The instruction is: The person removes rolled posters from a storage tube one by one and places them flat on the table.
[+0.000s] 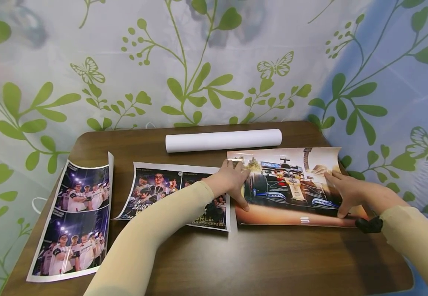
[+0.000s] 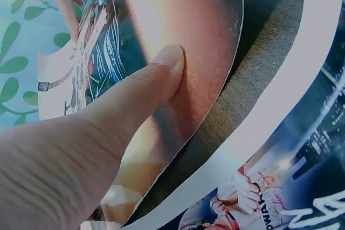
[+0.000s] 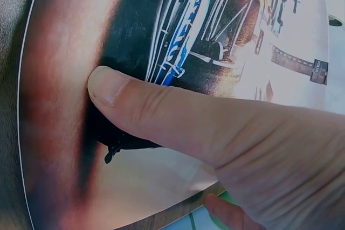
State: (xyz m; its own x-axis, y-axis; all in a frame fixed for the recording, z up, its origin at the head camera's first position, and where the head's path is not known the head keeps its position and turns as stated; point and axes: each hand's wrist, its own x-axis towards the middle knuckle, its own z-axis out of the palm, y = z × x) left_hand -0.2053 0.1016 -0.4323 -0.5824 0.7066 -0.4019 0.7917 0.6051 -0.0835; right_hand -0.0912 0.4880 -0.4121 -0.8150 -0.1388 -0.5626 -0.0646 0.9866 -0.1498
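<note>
A glossy race car poster (image 1: 295,185) lies at the right of the table, its surface slightly curved. On its left end rests my left hand (image 1: 232,181), fingers spread, with the thumb (image 2: 167,68) laid flat on the orange lower band. My right hand (image 1: 354,191) rests on the right end, and its thumb (image 3: 116,87) touches the print beside the dark tyre. Partly under my left forearm is a group-photo poster (image 1: 154,181), whose right edge lies next to the race car poster. Another poster with two stacked team photos (image 1: 82,197) lies at the far left, its right edge curling up.
A white paper roll (image 1: 223,140) lies along the back of the brown wooden table (image 1: 266,263). Behind the table hangs a pale curtain (image 1: 199,45) with green leaves and butterflies. The table's right edge runs close to my right forearm.
</note>
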